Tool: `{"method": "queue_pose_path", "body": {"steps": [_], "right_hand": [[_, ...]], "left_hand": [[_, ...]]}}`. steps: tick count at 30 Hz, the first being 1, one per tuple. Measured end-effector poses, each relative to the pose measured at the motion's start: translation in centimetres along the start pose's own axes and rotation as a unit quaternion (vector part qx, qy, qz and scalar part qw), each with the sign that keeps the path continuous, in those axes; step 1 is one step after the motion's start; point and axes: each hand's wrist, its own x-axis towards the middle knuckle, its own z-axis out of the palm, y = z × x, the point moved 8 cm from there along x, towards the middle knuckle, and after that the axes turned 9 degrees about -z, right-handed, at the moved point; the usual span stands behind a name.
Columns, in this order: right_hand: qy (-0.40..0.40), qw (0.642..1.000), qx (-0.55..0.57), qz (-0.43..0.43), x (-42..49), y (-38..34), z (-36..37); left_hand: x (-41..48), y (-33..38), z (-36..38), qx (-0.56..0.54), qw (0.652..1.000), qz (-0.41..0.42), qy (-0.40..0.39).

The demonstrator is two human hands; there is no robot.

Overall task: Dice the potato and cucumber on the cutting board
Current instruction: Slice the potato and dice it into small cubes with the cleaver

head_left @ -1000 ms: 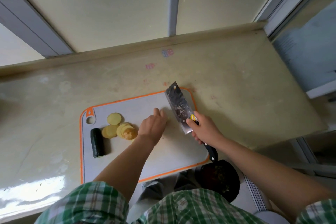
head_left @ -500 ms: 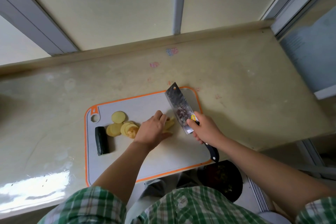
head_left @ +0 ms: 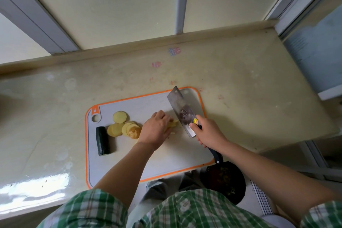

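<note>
on the orange-rimmed cutting board (head_left: 129, 155), which lies at the front edge of the pale bench (head_left: 240, 89), the left hand (head_left: 154, 131) presses down on a small pile of cut potato (head_left: 174, 123). its fingers (head_left: 162, 115) are curled over the pieces, so only pale ends show past the fingertips on the knife side. just beyond those fingertips stands the cleaver (head_left: 182, 112), its blade steeply tilted and its edge down at the board close beside the potato; whether it touches the pieces cannot be told. the right hand (head_left: 209, 132) grips the cleaver where the blade meets the black handle, fingers wrapped round it, and the handle's end sticks out behind the wrist. on the far side of the left hand from the knife, just beside its knuckles, a cluster of round potato slices (head_left: 120, 122) lies overlapping. past them, well apart from both sets of fingers, the dark cucumber piece (head_left: 102, 140) lies flat near the board's left edge. a dark round pan (head_left: 224, 179) sits below the bench front, under the right forearm.
</note>
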Motion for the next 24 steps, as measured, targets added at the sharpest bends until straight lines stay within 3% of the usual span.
{"method": "queue_pose_path", "body": {"steps": [7, 15, 24], "right_hand": [[0.018, 0.999, -0.045, -0.022, 0.1, -0.5, -0.1], [0.041, 0.993, -0.102, -0.043, 0.1, -1.0, -0.7], [0.018, 0.958, -0.255, -0.128, -0.5, -3.3, 1.5]], "left_hand": [[-0.8, -0.5, 0.0, 0.032, 0.998, 0.059, -0.009], [-0.3, 0.4, 0.1, 0.009, 0.998, -0.056, 0.022], [-1.0, -1.0, -0.1, -0.109, 0.986, -0.119, 0.033]]}}
